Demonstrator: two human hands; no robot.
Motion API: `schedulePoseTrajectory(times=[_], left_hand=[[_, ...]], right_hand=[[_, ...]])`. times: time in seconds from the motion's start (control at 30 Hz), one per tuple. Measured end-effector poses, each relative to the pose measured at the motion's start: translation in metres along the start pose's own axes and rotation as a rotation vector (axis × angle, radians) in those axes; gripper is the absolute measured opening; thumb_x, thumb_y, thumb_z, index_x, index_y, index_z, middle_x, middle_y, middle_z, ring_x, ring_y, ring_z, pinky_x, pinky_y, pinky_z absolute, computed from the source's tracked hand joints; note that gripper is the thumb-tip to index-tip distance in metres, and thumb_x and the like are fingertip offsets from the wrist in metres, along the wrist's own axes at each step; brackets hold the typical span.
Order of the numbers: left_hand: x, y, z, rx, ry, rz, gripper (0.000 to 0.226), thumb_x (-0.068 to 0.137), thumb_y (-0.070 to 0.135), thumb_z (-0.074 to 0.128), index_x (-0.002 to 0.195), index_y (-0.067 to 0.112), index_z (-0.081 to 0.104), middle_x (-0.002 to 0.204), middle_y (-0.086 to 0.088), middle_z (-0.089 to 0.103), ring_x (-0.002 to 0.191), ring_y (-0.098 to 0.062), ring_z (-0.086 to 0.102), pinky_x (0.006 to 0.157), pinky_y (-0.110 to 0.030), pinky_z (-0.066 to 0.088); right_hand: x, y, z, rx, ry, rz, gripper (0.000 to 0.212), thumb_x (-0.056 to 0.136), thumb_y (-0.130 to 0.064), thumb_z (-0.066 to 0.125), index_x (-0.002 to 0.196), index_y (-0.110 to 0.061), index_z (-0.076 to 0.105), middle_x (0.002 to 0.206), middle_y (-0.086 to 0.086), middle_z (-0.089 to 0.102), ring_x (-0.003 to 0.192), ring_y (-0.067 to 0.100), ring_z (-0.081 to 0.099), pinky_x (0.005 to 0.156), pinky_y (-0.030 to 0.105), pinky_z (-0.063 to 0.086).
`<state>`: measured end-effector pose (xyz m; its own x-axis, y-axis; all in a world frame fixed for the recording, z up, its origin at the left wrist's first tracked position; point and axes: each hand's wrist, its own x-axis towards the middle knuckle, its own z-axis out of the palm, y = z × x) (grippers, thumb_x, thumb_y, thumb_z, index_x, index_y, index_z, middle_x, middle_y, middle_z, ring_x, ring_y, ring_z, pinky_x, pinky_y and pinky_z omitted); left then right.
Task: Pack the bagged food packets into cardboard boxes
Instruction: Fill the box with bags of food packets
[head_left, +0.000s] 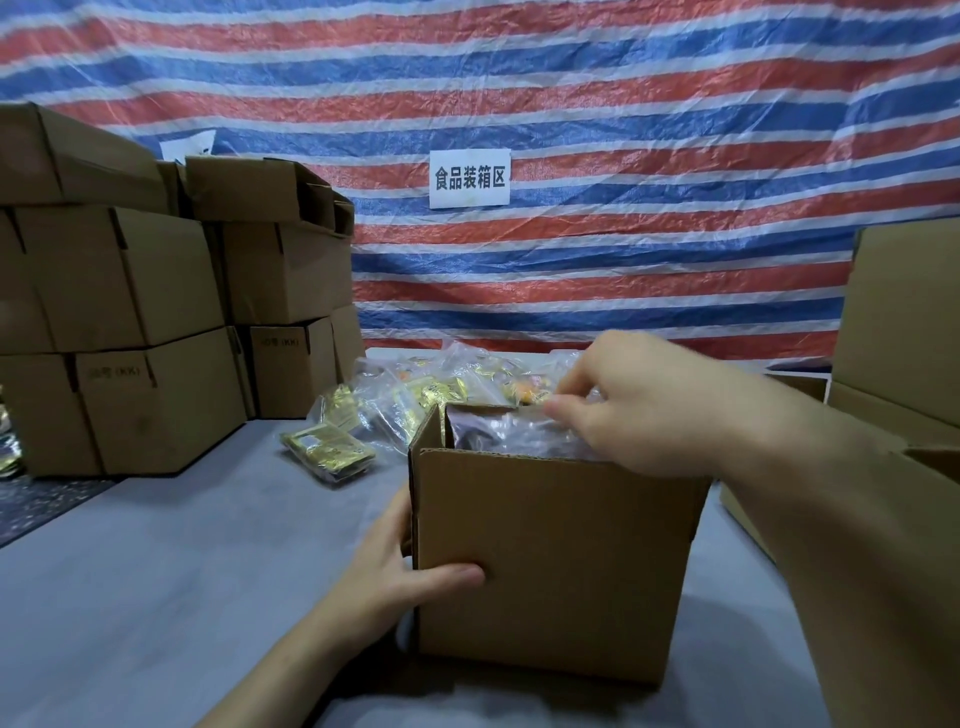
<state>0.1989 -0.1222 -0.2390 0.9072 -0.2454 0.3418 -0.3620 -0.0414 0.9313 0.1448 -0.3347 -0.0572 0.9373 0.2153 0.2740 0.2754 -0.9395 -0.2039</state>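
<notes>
Left hand grips the open cardboard box at its near left corner, thumb flat on the front face, the other fingers wrapped round the side. Right hand is over the box mouth, fingers curled and pinching a clear bagged packet that sits in the box top. Loose packets are piled just beyond the right fingers, with one gold packet lying apart, up-left of the left fingers. Grey counter. Closed boxes stacked far left, more cartons far right. Red-blue-white striped tarp behind, with a white sign on it.
</notes>
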Motion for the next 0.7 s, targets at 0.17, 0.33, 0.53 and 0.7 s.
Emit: schedulePoseTrajectory(times=[0.17,0.33,0.53,0.7], left_hand=[[0.001,0.0,0.0,-0.018,-0.012,-0.01,0.104,0.046,0.058,0.098,0.134,0.026,0.053,0.124,0.001,0.072,0.114,-0.02,0.069,0.086,-0.03,0.059],[0.0,0.001,-0.001,0.015,-0.015,-0.009,0.102,0.047,0.06,0.096,0.133,0.028,0.052,0.124,0.003,0.071,0.114,-0.018,0.069,0.088,-0.03,0.058],[-0.001,-0.001,-0.004,0.07,-0.025,0.021,0.09,0.056,0.04,0.091,0.136,0.023,0.053,0.123,0.0,0.071,0.116,-0.019,0.067,0.094,-0.035,0.055],[-0.001,0.002,-0.004,0.105,-0.026,0.042,0.087,0.059,0.043,0.09,0.135,0.023,0.052,0.122,0.002,0.07,0.115,-0.016,0.067,0.094,-0.032,0.055]], right_hand=[[0.013,-0.001,0.024,-0.027,-0.238,0.205,0.054,0.101,-0.063,0.031,0.118,-0.024,0.062,0.14,0.012,0.053,0.121,0.026,0.057,0.107,0.051,0.044],[0.011,-0.008,0.028,-0.073,-0.227,0.168,0.068,0.102,-0.064,0.012,0.146,-0.027,0.047,0.165,0.009,0.022,0.153,0.035,0.004,0.12,0.058,0.003],[0.01,-0.016,0.034,0.102,-0.425,0.138,0.088,0.089,-0.083,0.01,0.126,-0.026,0.066,0.132,0.0,0.064,0.123,0.021,0.058,0.111,0.042,0.035],[0.007,-0.013,0.025,0.136,-0.564,0.02,0.096,0.067,-0.101,0.025,0.134,-0.042,0.06,0.141,-0.013,0.059,0.129,0.015,0.054,0.116,0.047,0.034]])
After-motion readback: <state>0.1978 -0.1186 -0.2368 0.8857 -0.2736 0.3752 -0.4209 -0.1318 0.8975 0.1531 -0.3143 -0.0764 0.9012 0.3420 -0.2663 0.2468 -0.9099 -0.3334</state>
